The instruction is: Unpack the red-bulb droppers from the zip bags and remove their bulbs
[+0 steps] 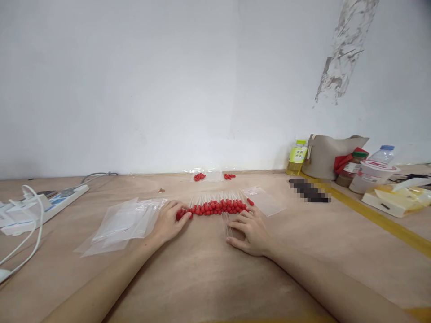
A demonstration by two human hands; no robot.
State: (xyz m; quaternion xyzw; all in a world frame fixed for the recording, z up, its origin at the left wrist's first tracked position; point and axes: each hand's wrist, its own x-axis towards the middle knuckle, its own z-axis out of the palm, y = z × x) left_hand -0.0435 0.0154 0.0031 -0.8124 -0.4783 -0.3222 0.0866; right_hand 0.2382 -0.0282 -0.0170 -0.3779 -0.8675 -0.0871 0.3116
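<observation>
A row of clear tubes with red caps [215, 207] lies across the brown table [202, 273]. My left hand [167, 221] rests at the row's left end, its fingertips pressed together on the red caps there. My right hand [249, 231] lies flat on the table at the row's right end, fingers spread, touching a clear tube [228, 224] that lies apart from the row. One loose red cap [250, 202] sits just right of the row.
A stack of clear plastic bags [121, 223] lies to the left, one more bag [266, 200] to the right. Bagged red caps [212, 176] sit by the wall. A power strip with cables [43, 206] is far left. Bottles, a grey bag and boxes [350, 168] crowd the right.
</observation>
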